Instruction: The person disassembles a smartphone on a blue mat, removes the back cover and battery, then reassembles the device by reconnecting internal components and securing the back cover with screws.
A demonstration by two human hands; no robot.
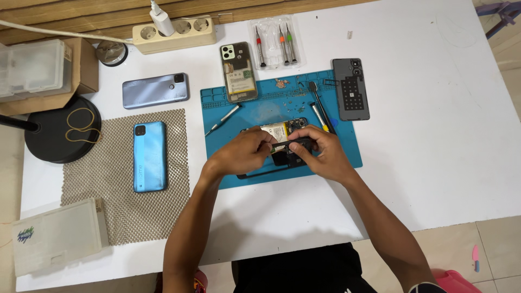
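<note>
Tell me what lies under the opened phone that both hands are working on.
The opened phone lies on the blue work mat, on the white table. The left hand and right hand cover much of it, so anything beneath them is hidden.

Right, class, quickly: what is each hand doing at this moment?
Left hand: closed grip on the opened phone over the blue mat.
Right hand: closed grip on the same phone.
</note>
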